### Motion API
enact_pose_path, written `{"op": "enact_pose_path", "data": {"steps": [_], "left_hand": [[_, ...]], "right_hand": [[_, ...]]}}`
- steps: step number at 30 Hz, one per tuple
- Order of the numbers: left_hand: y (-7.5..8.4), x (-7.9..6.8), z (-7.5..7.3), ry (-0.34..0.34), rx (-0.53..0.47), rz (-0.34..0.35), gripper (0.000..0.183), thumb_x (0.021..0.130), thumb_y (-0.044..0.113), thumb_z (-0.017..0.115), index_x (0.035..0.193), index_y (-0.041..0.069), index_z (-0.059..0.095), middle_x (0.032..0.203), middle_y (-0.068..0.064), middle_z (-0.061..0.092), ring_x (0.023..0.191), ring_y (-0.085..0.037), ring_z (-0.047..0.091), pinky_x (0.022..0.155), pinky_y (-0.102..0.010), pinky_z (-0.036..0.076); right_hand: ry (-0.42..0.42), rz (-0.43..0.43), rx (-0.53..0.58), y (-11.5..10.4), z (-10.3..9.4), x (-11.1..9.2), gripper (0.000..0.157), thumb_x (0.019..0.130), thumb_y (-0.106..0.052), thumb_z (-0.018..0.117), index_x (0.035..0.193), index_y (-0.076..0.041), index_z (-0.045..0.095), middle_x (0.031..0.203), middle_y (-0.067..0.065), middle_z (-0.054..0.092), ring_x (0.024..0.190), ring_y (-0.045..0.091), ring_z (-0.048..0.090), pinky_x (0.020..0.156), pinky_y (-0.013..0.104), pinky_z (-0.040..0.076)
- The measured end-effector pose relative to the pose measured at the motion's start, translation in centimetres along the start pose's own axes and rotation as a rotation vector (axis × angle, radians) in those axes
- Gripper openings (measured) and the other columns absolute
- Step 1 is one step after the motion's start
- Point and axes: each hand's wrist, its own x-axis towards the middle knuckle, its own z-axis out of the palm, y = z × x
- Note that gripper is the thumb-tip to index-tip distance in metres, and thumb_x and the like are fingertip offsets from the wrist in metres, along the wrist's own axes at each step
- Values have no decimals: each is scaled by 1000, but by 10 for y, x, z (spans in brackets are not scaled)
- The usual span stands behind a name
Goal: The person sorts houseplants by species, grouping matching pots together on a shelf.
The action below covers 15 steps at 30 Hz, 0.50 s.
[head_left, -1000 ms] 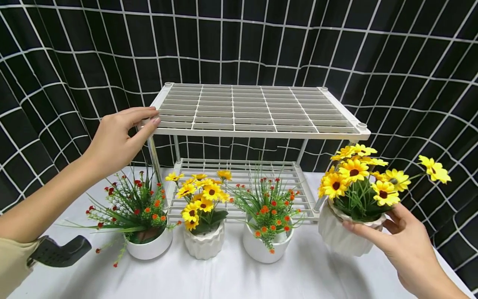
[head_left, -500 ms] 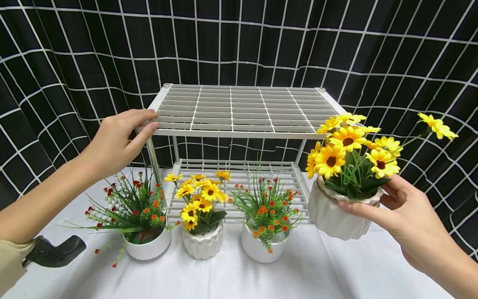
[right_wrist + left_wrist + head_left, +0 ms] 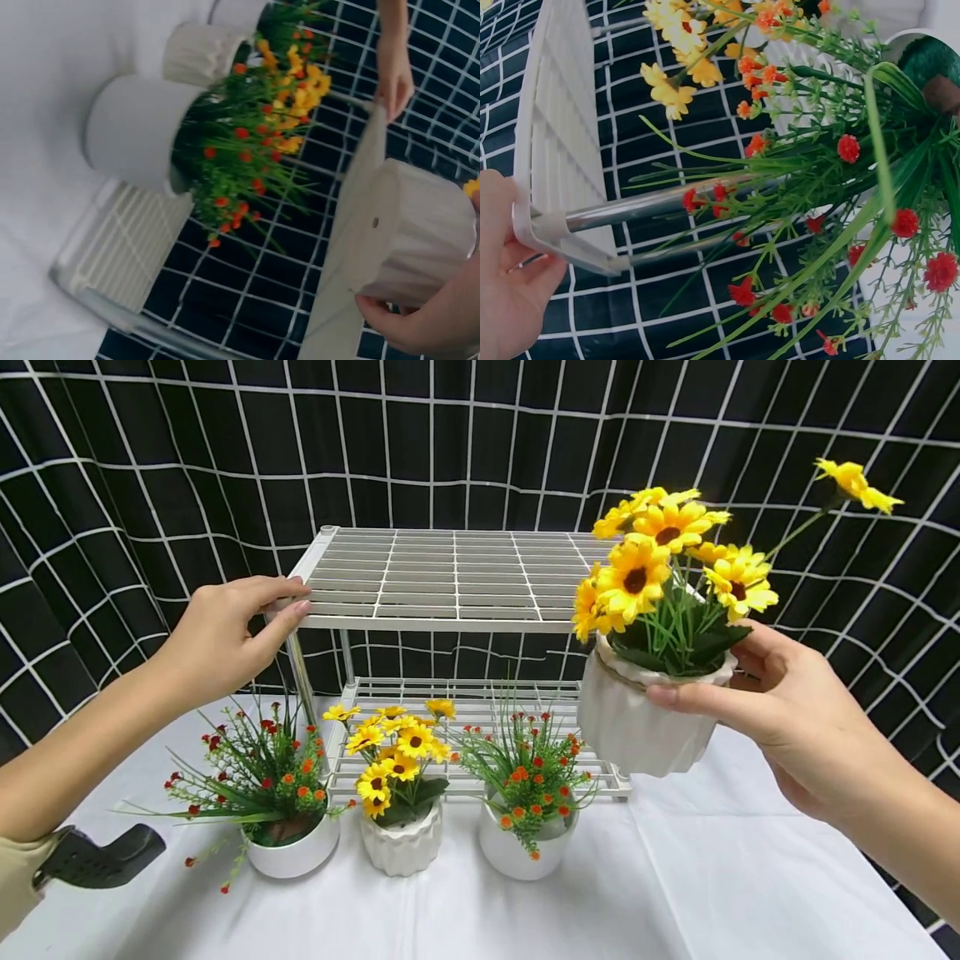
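Observation:
My right hand (image 3: 802, 718) grips a ribbed white flowerpot (image 3: 651, 718) of yellow daisy-like flowers by its rim, thumb at the near side. The pot hangs in the air before the right end of the white wire shelf rack (image 3: 450, 625). In the right wrist view, the pot's underside (image 3: 375, 223) shows a small drain hole. My left hand (image 3: 225, 631) holds the rack's top front left corner. Seen from the left wrist, that hand (image 3: 514, 277) has fingers and thumb around the corner, beside a metal post (image 3: 652, 204).
Three potted plants stand on the white cloth in front of the rack: a low bowl of red flowers (image 3: 296, 852), a ribbed pot of yellow flowers (image 3: 405, 843) and a round pot of orange-red flowers (image 3: 525, 852). The rack's lower shelf (image 3: 465, 693) lies behind them. A black gridded curtain (image 3: 450, 443) hangs behind.
My right hand has raised the flowerpot and carried it leftward, from low beside the rack's right end to about top-shelf height. My left hand keeps its place on the rack's corner.

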Motion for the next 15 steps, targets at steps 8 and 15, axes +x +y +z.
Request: {"op": "enact_pose_path", "data": {"steps": [8,15], "left_hand": [[-2,-1,1,17,12,-25,34,108,18,58,131,-3,70,131,-26,70,101,-37,69,73,-48,51],[-2,-1,2,28,14,-34,34,107,20,60,131,-2,71,129,-24,71,90,-29,65,62,-36,43]], "right_hand": [[-52,2,110,-33,12,25,69,93,-24,84,151,-23,48,140,-6,55,123,15,55,107,32,53],[-62,-28,187,-62,24,46,71,90,-24,86,151,-22,51,144,-4,55,126,17,56,117,50,46]]}}
